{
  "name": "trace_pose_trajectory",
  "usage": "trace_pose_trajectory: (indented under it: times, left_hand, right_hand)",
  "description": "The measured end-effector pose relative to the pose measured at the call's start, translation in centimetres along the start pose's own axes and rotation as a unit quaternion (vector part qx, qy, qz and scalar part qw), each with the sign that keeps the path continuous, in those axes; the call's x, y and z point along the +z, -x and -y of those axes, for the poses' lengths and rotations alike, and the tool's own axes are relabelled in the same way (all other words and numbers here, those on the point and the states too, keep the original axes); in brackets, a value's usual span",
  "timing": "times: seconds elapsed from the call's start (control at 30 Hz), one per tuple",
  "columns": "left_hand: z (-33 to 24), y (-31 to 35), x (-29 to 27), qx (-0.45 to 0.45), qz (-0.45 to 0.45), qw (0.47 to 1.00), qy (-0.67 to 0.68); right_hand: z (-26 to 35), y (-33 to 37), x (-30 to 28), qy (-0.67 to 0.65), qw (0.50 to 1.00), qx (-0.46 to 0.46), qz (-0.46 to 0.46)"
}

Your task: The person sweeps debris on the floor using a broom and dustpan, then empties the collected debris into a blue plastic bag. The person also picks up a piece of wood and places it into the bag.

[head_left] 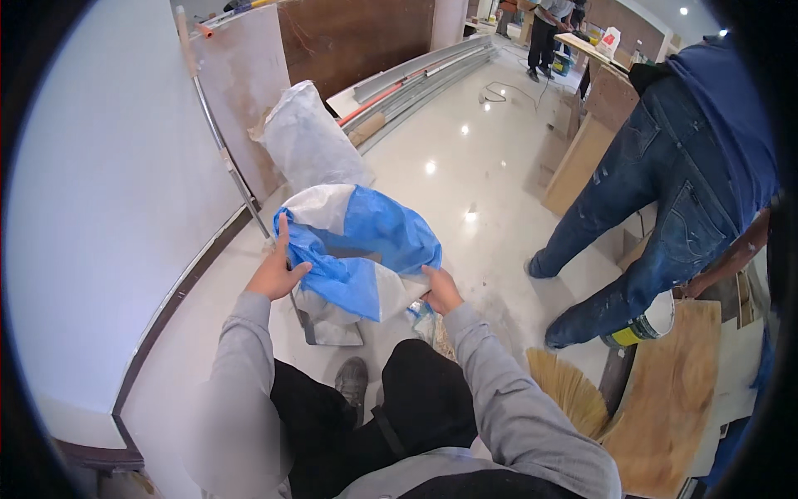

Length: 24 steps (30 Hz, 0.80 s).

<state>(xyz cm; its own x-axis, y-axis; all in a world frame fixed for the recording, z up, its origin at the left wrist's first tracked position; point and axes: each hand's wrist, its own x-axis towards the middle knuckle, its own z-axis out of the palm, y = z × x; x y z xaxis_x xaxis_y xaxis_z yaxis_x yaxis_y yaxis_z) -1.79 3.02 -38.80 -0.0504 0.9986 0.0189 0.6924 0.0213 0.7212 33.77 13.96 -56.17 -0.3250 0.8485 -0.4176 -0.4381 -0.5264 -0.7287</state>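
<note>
A blue and white woven sack (391, 229) hangs with its mouth spread wide in front of me. My left hand (276, 270) grips the left side of its rim, index finger stretched up along the edge and thumb lying over the material. On the opposite side, my right hand (442, 291) pinches the rim. Below the sack, near my shoe, a dustpan (332, 333) rests on the floor, partly hidden by the sack. Some plastic and debris (426, 320) lies under my right hand. The sack's lower part is mostly out of sight.
A stuffed white sack (307, 137) stands beyond, beside long metal profiles (432, 75). A pole (212, 116) leans along the left wall. Broom bristles (567, 391) lie at right near a wooden board (673, 391). A person in jeans (657, 191) stands close, holding a bucket (648, 320).
</note>
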Motion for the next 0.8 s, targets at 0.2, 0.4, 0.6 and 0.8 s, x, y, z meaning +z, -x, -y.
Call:
trace_pose_trajectory:
  times: [0.2,0.4,0.6,0.8]
  left_hand:
    - [-5.3,2.0,-2.5,-0.202,0.051,0.978,-0.018]
    - [0.7,1.7,-1.9,-0.061,-0.120,0.987,-0.083]
    - [1.0,1.6,-2.8,-0.130,-0.141,0.968,-0.161]
    - [7.4,0.4,-2.6,-0.128,-0.166,0.973,-0.094]
  right_hand:
    - [-1.0,1.9,0.5,0.051,0.992,0.116,-0.010]
    - [-3.0,1.5,-0.9,0.017,0.995,0.101,0.001]
    - [-3.1,1.9,-0.5,0.013,0.995,0.100,0.002]
    - [-5.7,-0.4,-3.8,0.202,0.973,-0.041,0.101]
